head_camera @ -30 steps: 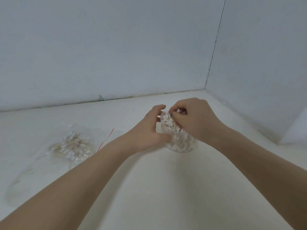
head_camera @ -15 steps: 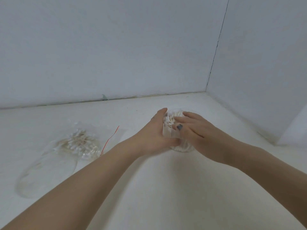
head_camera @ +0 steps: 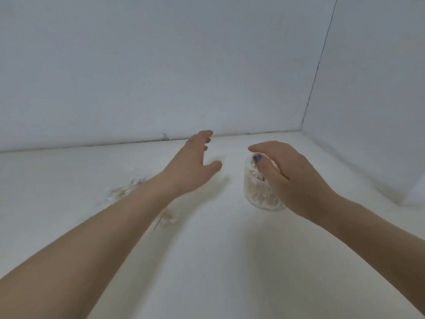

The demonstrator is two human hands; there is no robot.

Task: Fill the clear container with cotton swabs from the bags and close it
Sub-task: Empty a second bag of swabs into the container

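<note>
Both hands have let go of the clear container (head_camera: 257, 189): left hand (head_camera: 190, 166), fingers spread, swings away left of it; right hand (head_camera: 289, 178) hovers relaxed just over it. Standing on the bench (head_camera: 230, 261), it looks full of cotton swabs (head_camera: 255, 180). Closing appears left; no lid is visible.

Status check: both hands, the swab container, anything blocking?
Left hand open, clear of the container. Right hand open, resting over the clear container, which stands upright, packed with swabs, no lid seen. Bag of swabs partly behind left forearm; nothing blocking.
</note>
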